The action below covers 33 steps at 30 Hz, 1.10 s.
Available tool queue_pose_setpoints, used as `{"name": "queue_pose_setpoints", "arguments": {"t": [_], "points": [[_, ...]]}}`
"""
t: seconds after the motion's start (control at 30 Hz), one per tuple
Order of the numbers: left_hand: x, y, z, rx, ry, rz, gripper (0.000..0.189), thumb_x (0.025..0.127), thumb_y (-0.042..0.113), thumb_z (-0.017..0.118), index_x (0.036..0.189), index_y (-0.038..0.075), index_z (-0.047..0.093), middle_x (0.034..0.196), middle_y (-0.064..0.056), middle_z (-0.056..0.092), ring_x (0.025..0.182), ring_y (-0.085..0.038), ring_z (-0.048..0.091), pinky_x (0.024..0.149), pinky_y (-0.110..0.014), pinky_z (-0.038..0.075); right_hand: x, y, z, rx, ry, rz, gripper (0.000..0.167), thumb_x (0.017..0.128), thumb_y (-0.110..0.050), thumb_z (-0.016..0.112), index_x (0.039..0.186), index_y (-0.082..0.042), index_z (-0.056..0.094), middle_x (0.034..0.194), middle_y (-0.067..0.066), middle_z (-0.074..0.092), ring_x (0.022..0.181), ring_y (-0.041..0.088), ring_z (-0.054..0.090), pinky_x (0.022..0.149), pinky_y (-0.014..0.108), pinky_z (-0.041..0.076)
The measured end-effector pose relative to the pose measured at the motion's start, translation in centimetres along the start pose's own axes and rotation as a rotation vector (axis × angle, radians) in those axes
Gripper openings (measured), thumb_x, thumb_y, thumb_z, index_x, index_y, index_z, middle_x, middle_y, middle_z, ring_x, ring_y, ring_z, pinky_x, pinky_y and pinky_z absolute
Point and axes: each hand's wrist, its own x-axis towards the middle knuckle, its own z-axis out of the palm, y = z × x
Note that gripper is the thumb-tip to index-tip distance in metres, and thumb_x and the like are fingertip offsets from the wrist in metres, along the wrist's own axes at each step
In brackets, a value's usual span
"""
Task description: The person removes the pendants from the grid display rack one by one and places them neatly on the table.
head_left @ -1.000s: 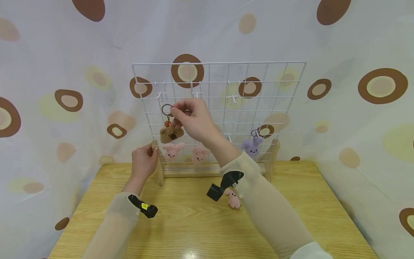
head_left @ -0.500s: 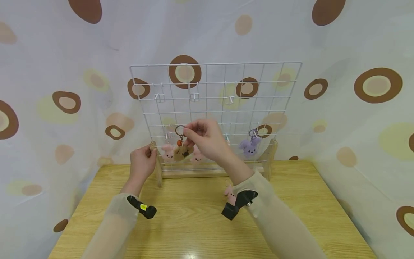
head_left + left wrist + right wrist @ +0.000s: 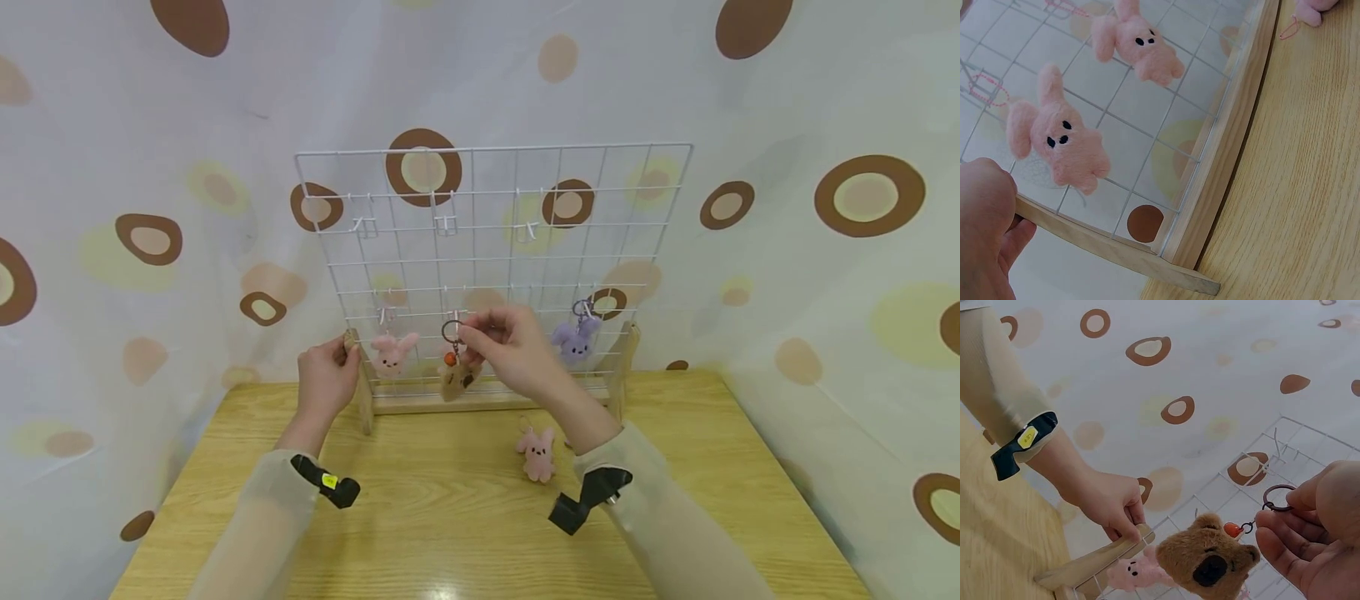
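Note:
My right hand [image 3: 517,346] pinches the dark metal ring [image 3: 1279,497] of a brown plush koala keychain [image 3: 1207,559]. An orange bead [image 3: 450,359] sits between ring and koala head, which hangs before the middle of a white wire grid rack [image 3: 487,262]. My left hand [image 3: 326,375] grips the top of the rack's left wooden upright [image 3: 1110,244]. Two pink bunny keychains hang in the left wrist view, the nearer bunny [image 3: 1066,134] beside that hand and the farther bunny [image 3: 1141,44] beyond; in the head view the koala covers most of the farther one.
A purple bunny keychain [image 3: 576,340] hangs at the rack's lower right. Several white hooks, such as the upper middle hook [image 3: 446,223], project from the grid. Another pink bunny [image 3: 537,455] lies on the wooden table [image 3: 420,517] in front of the rack.
My right hand has carried the koala keychain down and rightward, from the rack's left side to its lower middle. The left hand keeps its grip on the upright.

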Motion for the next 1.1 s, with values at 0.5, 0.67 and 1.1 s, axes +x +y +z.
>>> {"name": "queue_pose_setpoints", "arguments": {"t": [0.5,0.67,1.1], "points": [[0.1,-0.2,0.0,-0.010,-0.022,-0.034,0.029,0.105,0.008,0.064,0.125,-0.011,0.072,0.104,-0.026,0.076,0.094,-0.035,0.077,0.076,-0.051,0.062,-3.5,4.3,-1.0,-0.019,-0.031,0.075,0.014,0.106,-0.005,0.064,0.105,0.007,0.071,0.094,0.019,0.073,0.080,0.033,0.073,0.072,0.033,0.062],[0.1,0.0,0.0,-0.008,-0.021,-0.028,0.030,0.105,0.008,0.064,0.125,-0.012,0.071,0.104,-0.027,0.076,0.095,-0.036,0.077,0.077,-0.051,0.062,-4.6,5.9,-1.1,-0.031,-0.039,0.086,0.013,0.106,-0.004,0.065,0.103,0.007,0.071,0.092,0.017,0.073,0.080,0.033,0.073,0.072,0.032,0.062],[0.0,0.2,0.0,-0.004,-0.005,-0.027,0.029,0.104,0.008,0.065,0.124,-0.011,0.072,0.103,-0.027,0.076,0.094,-0.036,0.077,0.077,-0.051,0.062,-7.6,9.2,-1.2,0.000,-0.029,0.168,0.016,0.106,-0.008,0.066,0.106,0.007,0.071,0.092,0.016,0.074,0.081,0.034,0.073,0.068,0.030,0.060]]}}
